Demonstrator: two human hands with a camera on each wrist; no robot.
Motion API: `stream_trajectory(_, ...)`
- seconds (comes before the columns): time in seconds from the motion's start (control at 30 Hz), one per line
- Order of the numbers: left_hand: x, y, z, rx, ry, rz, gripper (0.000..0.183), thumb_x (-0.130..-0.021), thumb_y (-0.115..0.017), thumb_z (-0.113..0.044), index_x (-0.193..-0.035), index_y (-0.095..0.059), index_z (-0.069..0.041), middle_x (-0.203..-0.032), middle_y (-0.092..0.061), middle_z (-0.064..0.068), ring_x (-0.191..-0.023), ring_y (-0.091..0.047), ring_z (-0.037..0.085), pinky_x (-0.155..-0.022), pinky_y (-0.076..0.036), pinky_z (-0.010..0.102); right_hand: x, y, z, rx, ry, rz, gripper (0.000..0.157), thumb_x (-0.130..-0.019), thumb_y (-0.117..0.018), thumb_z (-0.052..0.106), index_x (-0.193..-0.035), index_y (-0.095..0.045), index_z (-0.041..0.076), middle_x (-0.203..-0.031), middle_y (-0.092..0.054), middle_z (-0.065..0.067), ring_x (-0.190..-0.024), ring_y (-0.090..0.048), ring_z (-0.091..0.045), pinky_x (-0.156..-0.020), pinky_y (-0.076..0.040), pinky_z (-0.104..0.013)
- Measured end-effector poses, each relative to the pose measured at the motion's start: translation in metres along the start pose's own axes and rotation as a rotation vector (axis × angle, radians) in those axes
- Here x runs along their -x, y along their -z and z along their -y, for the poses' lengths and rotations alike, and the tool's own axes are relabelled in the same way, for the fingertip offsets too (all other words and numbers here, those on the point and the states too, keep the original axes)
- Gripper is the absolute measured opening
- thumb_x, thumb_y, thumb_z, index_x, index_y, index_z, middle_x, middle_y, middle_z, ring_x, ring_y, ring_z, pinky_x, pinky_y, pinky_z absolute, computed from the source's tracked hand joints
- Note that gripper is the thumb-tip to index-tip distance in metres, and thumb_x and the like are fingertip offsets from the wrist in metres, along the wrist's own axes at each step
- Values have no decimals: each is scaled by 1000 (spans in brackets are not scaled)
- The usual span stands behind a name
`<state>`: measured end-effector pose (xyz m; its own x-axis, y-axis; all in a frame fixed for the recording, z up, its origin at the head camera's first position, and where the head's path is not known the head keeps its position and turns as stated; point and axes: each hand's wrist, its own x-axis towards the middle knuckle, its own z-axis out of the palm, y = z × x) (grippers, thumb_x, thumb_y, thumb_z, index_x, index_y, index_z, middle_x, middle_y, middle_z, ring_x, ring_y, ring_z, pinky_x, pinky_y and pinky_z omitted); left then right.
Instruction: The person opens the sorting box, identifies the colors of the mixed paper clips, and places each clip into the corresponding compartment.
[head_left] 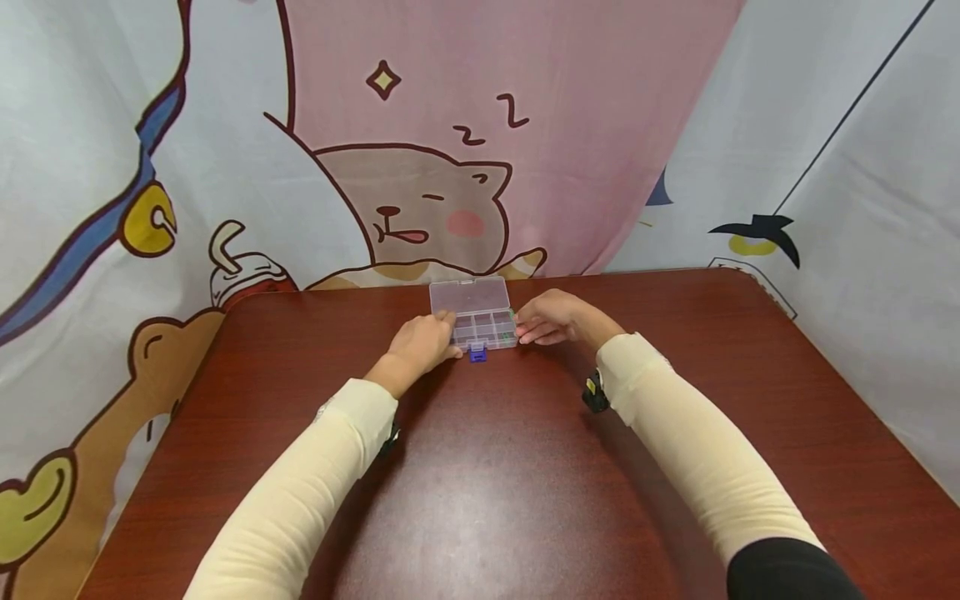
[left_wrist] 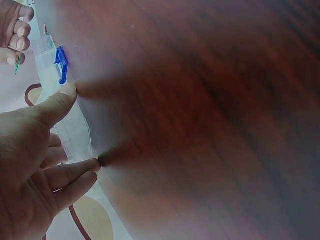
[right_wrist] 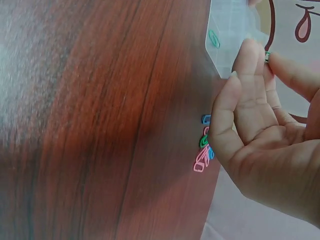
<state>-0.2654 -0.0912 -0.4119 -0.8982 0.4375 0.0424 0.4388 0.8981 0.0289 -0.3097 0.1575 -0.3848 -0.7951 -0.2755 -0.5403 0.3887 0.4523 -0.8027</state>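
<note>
We see a green paper clip (right_wrist: 214, 38) in the clear plastic box (head_left: 471, 296) the left hand (head_left: 423, 342) grips; the right hand (head_left: 551, 318) pinches a second clip (right_wrist: 267, 56); pink, blue and green clips (right_wrist: 203, 153) remain outside.

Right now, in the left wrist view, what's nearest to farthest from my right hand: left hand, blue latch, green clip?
1. Green clip, pinched in the right hand.
2. Blue latch, front of the clear box.
3. Left hand, at the box's left end.
</note>
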Motion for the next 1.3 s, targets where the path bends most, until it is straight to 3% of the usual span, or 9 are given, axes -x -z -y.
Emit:
stream_trajectory(0.27, 0, 2, 0, 10, -3, -5, 51, -88, -70, -40, -120, -56, -3, -111, -63, 10, -95, -67, 31, -83, -54, 43, -2, -3, 1, 45, -17, 42, 31, -92, -62, 19, -117, -61, 1, -86, -72, -4, -75, -70, -15, -80, -53, -35)
stream_trajectory(0.83, 0, -1, 0, 17, 11, -1, 54, -88, -70, -41, -125, -55, -4, -114, -63, 9, -97, -66, 29, -84, -54, 42, -4, -3, -2, 25, -9, 54, 36, -94, -60, 18, -124, -58, 0, -86, -73, -4, -75, -70, -14, -77, -52, -33)
stream_trajectory(1.3, 1, 0, 1, 25, 2, -12, 50, -88, -71, -40, -121, -56, -4, -109, -63, 9, -93, -67, 31, -81, -54, 44, -2, 8, -4, 30, 2, -43, 34, -94, -59, 18, -123, -61, 0, -83, -72, 0, -72, -68, -12, -78, -52, -35)
